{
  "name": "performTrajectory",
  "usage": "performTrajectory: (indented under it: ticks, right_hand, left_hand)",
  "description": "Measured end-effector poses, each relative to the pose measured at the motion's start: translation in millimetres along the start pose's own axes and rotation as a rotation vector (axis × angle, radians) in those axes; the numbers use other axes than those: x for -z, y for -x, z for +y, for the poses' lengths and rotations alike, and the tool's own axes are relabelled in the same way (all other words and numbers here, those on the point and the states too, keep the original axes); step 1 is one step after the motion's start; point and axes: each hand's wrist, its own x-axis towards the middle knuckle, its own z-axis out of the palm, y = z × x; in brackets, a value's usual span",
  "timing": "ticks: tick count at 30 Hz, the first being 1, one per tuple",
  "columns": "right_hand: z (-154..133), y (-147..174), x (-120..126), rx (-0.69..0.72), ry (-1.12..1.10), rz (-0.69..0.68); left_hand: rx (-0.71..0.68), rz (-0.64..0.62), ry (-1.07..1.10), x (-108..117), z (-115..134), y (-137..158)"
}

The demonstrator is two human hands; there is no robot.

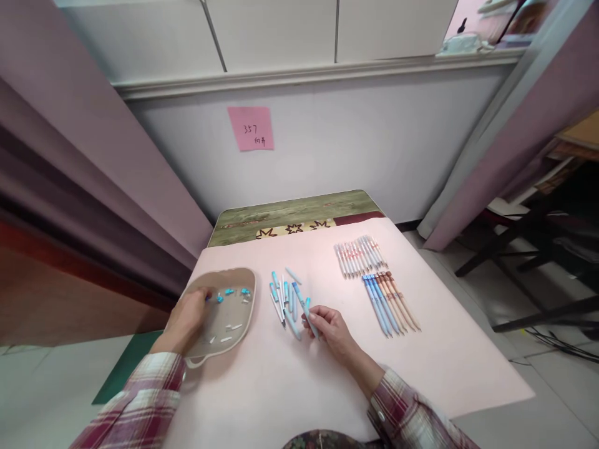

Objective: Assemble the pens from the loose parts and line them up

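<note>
My right hand (327, 327) is closed around the lower part of a blue pen (299, 295), which slants up to the left. Just left of it lies a loose pile of light blue pen parts (286, 293) with turquoise ends, and slim white-and-dark pieces among them. My left hand (189, 312) reaches over the left side of a beige tray (253, 293). Its fingers are bent together at a small dark blue piece, and what they pinch is partly hidden. Small turquoise pieces (229, 292) and white clips (226, 340) lie scattered in the tray.
Right of the pile, a row of white pens (358, 257) lies above a row of blue and brown pens (390, 304). Pale pink paper (444, 368) covers most of the table. Behind it stands a white wall with a pink note (251, 128); curtains hang on both sides.
</note>
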Motion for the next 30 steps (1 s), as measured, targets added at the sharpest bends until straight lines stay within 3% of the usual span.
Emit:
performTrajectory:
  ticks: [3, 6, 8, 11, 15, 20, 30]
  right_hand:
    - [-9, 9, -1, 0.014, -0.010, 0.021]
    - [-23, 18, 1, 0.039, 0.050, 0.031]
    - [-33, 22, 5, 0.062, 0.118, 0.055]
    - [-46, 25, 11, 0.098, 0.236, 0.115]
    - [-59, 27, 22, 0.165, 0.436, 0.200]
    - [-72, 29, 35, 0.232, 0.662, 0.310]
    - [-83, 17, 27, 0.284, 0.825, 0.268]
  left_hand:
    - [0.031, 0.115, -0.229, 20, 4, 0]
    - [0.006, 0.271, -0.005, 29, 32, 21]
    - [-0.076, 0.179, 0.351, 19, 64, 45]
    - [-0.068, -0.143, 0.906, -17, 115, 78]
    - [0.103, -0.440, 1.198, -59, 153, 92]
    - [0.161, -0.487, 1.342, -69, 160, 80]
    - [0.109, -0.299, 1.345, -65, 154, 65]
